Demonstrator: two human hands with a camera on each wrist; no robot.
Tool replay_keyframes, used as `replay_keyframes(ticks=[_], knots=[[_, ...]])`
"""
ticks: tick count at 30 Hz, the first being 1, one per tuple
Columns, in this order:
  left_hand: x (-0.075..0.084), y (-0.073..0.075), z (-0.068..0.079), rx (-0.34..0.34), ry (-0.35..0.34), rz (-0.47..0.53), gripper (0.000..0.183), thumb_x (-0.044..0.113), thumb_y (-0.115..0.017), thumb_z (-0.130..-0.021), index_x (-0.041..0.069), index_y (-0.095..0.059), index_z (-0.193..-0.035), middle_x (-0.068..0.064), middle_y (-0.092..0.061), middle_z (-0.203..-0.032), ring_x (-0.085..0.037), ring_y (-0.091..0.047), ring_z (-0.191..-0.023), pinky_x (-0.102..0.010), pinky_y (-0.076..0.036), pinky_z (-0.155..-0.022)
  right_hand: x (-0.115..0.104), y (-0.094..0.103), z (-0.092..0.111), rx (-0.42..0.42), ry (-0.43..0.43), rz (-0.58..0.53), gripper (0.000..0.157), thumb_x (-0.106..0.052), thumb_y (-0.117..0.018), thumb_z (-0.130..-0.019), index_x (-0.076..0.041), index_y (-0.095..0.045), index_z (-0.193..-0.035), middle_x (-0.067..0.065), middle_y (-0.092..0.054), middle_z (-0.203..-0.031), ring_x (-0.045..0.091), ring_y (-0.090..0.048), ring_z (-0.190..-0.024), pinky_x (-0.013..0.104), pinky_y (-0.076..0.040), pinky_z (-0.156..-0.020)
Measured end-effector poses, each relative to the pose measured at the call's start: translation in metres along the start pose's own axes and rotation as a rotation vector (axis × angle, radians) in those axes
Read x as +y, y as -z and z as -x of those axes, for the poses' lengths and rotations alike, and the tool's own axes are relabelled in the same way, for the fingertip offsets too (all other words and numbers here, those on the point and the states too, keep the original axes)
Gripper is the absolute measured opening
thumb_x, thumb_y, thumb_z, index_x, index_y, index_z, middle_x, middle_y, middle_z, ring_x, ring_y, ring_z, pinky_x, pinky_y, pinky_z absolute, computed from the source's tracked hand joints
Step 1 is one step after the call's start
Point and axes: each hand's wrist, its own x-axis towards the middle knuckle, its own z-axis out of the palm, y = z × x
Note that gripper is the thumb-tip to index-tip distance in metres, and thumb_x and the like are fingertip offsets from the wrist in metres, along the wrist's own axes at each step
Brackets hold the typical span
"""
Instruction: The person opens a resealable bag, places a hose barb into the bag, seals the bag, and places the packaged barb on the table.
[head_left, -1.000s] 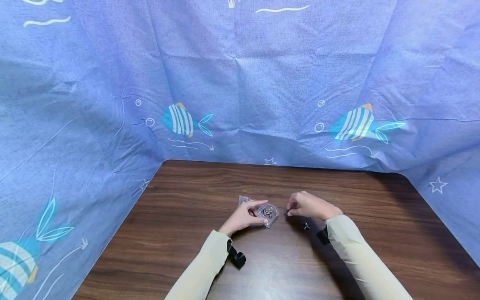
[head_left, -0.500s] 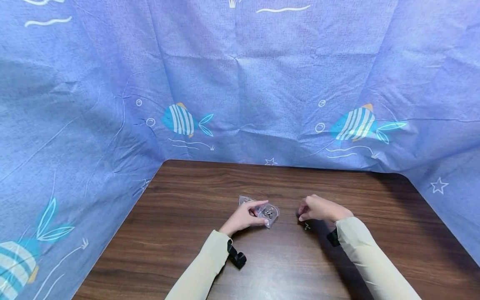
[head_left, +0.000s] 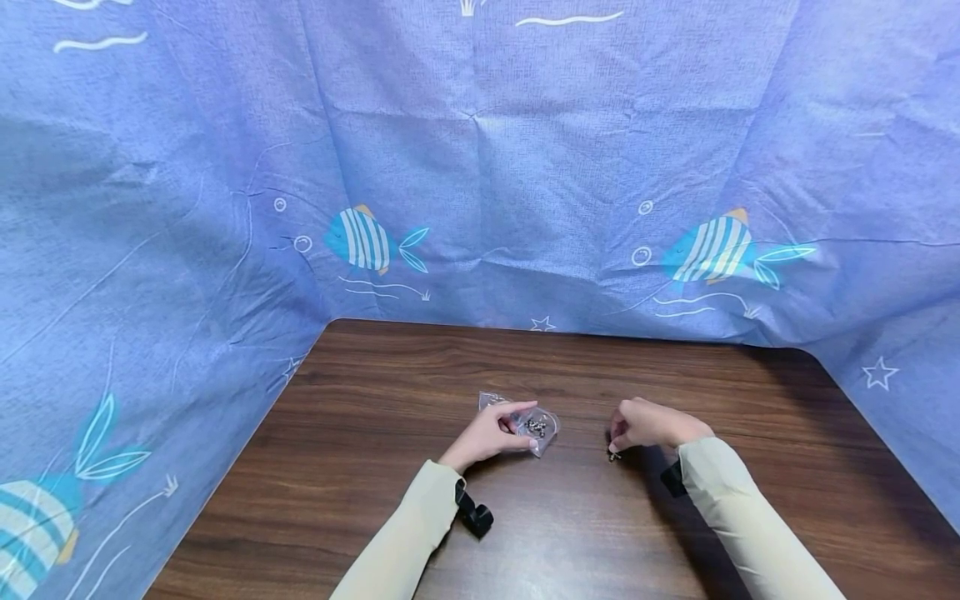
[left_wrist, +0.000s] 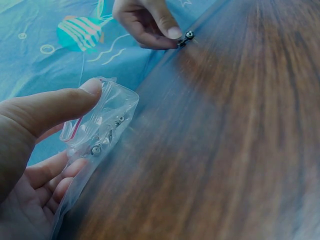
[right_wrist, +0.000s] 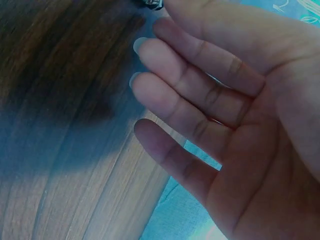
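Observation:
My left hand (head_left: 491, 433) holds a clear zip bag (left_wrist: 120, 97) between thumb and fingers, its mouth spread toward the right. Inside the bag lie several small shiny metal pieces (head_left: 536, 427), too small to name for certain. To the right, my right hand (head_left: 651, 423) reaches down to the table, thumb and index finger pinching at a small pile of similar loose metal pieces (left_wrist: 189, 35). Only a bit of that pile shows at the top edge of the right wrist view, where the other fingers (right_wrist: 170, 107) are loosely bent.
A second piece of clear plastic (head_left: 491, 399) sticks out behind the left hand. The brown wooden table (head_left: 360, 467) ends at a blue fish-patterned cloth (head_left: 540, 183). Black wrist straps (head_left: 474, 512) are on both arms.
My right hand has moved away from the bag, rightward and down to the loose pile, its fingertips now at the pieces. The left hand and bag have stayed in place.

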Motion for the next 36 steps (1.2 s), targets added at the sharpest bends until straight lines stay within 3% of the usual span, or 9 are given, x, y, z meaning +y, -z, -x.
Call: replay_keyframes(ticks=[5,11,19,31,36], knots=[[0.021,0.006,0.007,-0.022,-0.012,0.015,0.058,0.009,-0.078,-0.079,0.001,-0.057,-0.132,-0.021,-0.060,-0.083,-0.017,-0.049,-0.072,-0.016,-0.038,-0.059,0.000,-0.001,0.000,0.010,0.003,0.012,0.010,-0.015,-0.074,-0.082,-0.014,-0.070,-0.072,-0.012,-0.061,-0.065,0.000,-0.044,-0.057,0.019,-0.040,-0.053],[0.039,0.012,0.015,-0.025,-0.021,0.015,0.056,0.007,-0.077,-0.079,-0.001,-0.057,-0.131,-0.023,-0.060,-0.084,-0.017,-0.049,-0.072,-0.016,-0.038,-0.060,-0.001,-0.002,-0.001,0.020,0.017,0.033,0.009,-0.012,-0.074,-0.081,-0.014,-0.070,-0.073,-0.012,-0.062,-0.067,-0.001,-0.045,-0.057,0.018,-0.041,-0.053],[0.037,0.012,0.014,-0.023,-0.028,0.029,0.056,0.006,-0.077,-0.079,-0.001,-0.057,-0.130,-0.028,-0.060,-0.087,-0.016,-0.050,-0.073,-0.015,-0.040,-0.061,-0.001,-0.004,-0.002,0.056,0.033,0.052,0.007,-0.010,-0.077,-0.078,-0.013,-0.071,-0.075,-0.008,-0.066,-0.073,0.000,-0.052,-0.063,0.018,-0.045,-0.057],[0.036,0.012,0.014,-0.024,-0.017,0.051,0.056,0.005,-0.077,-0.078,-0.002,-0.057,-0.130,-0.029,-0.060,-0.087,-0.018,-0.050,-0.073,-0.015,-0.040,-0.062,0.004,-0.006,-0.004,0.062,0.042,0.068,0.012,-0.008,-0.076,-0.079,-0.016,-0.069,-0.073,-0.011,-0.065,-0.071,-0.003,-0.047,-0.059,0.018,-0.043,-0.055],[0.022,0.007,0.008,-0.027,-0.009,0.038,0.058,0.006,-0.077,-0.079,0.000,-0.056,-0.132,-0.029,-0.060,-0.088,-0.018,-0.050,-0.074,-0.015,-0.040,-0.062,0.005,-0.006,-0.005,0.072,0.075,0.094,0.008,-0.008,-0.075,-0.080,-0.014,-0.071,-0.076,-0.010,-0.066,-0.073,-0.003,-0.048,-0.061,0.018,-0.043,-0.056]])
